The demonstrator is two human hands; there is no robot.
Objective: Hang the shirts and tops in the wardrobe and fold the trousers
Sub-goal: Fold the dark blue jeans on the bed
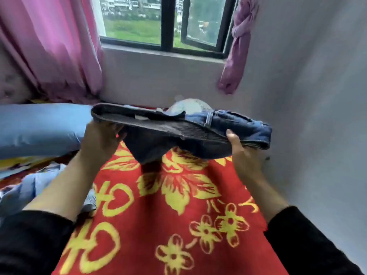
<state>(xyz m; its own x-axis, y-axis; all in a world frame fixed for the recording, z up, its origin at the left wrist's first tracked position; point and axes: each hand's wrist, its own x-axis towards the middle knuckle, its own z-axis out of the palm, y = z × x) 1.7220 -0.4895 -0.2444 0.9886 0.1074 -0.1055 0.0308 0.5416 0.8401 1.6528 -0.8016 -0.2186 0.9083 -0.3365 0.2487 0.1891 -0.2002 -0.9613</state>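
I hold a stack of folded trousers above the bed: dark grey trousers on top and blue jeans beneath, sticking out to the right. My left hand grips the stack's left end from below. My right hand holds the right end, thumb on top. One dark corner hangs down between my hands. A pale bundle of cloth lies behind the stack, partly hidden.
The bed has a red blanket with yellow flowers. A blue pillow lies at the left, with crumpled light blue clothes below it. Pink curtains hang beside the window. A grey wall bounds the right.
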